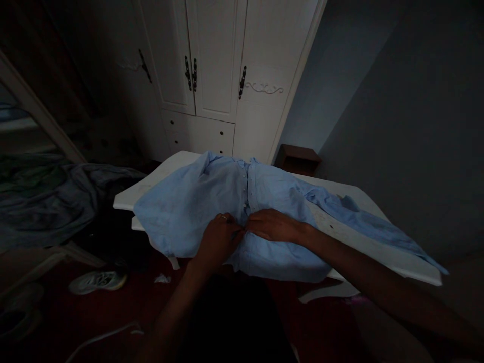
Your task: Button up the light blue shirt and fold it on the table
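A white wardrobe (214,65) stands beyond the bench (170,166), heaped clothes (79,186) at left, a shoe (98,282) on the red floor. The blue shirt (170,212) lies on the bench, its longest spread left to right, one sleeve (363,223) trailing right; the collar seems to point away, though it's dim. Left hand (221,237) and right hand (276,225) partly hide the front, each grip narrow, pinching cloth.

Single head-worn view, looking from above the person's bare forearms (351,264), facing forward, pitched down. Near field, about mid-frame: light-blue long-sleeved cloth shirt (177,214) on white table with curved edges (162,174). Farther, beyond table: white panelled wardrobe with dark ornate handles (215,55), top cropped.
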Demonstrator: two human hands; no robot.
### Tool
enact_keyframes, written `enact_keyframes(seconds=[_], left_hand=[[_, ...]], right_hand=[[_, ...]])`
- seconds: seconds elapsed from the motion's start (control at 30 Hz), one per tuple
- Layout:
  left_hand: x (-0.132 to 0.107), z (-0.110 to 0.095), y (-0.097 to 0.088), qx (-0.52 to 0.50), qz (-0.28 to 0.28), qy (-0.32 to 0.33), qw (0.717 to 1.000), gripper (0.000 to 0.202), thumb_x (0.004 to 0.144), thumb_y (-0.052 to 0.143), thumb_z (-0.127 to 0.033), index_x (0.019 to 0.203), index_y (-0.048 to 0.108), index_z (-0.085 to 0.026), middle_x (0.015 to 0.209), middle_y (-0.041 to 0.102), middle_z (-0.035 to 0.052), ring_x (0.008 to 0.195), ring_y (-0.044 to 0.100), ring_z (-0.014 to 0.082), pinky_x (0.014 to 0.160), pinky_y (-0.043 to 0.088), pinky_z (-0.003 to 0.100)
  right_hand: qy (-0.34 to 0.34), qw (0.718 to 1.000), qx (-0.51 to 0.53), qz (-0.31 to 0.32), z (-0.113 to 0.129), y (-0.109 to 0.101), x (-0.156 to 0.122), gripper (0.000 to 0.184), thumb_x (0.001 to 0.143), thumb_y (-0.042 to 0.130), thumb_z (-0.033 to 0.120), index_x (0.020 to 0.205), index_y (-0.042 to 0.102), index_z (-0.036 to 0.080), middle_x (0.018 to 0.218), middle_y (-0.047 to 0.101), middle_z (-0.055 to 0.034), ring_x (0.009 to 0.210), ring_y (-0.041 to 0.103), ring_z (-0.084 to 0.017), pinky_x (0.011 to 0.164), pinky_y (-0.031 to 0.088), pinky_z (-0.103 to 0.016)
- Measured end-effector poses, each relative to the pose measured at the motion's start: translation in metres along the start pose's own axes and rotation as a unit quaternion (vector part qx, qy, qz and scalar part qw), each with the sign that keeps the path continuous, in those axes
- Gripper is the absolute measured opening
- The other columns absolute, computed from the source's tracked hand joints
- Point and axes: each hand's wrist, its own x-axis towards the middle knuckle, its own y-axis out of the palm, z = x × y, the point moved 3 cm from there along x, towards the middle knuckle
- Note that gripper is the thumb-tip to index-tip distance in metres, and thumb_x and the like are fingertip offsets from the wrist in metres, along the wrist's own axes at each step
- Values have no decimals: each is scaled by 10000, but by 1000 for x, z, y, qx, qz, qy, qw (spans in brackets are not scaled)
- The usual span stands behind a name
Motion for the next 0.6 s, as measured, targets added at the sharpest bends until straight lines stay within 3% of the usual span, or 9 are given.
enact_keyframes(seconds=[0.23,0.43,0.6], left_hand=[[13,-9,2,22,86,-34,995,235,870,556,-123,761,752,-195,807,679,69,745,628,191,675,471,299],[7,0,6,-149,2,-34,988,193,851,621,-105,826,768,-228,776,710,26,751,634,156,698,468,257],[2,4,14,-204,-65,-51,976,208,850,618,-96,837,775,-232,782,714,23,734,632,144,713,480,267]], right_hand=[[-46,996,-78,-13,-3,-3,1,294,1001,438,236,823,661,168,806,653,-42,694,539,-141,628,372,-274],[-26,992,-95,-74,-1,5,-8,315,1025,402,246,852,653,166,764,654,-30,667,548,-132,618,392,-272],[-16,984,-71,-164,-4,13,-12,288,1013,441,231,814,640,172,735,652,-23,661,561,-122,633,426,-263]])
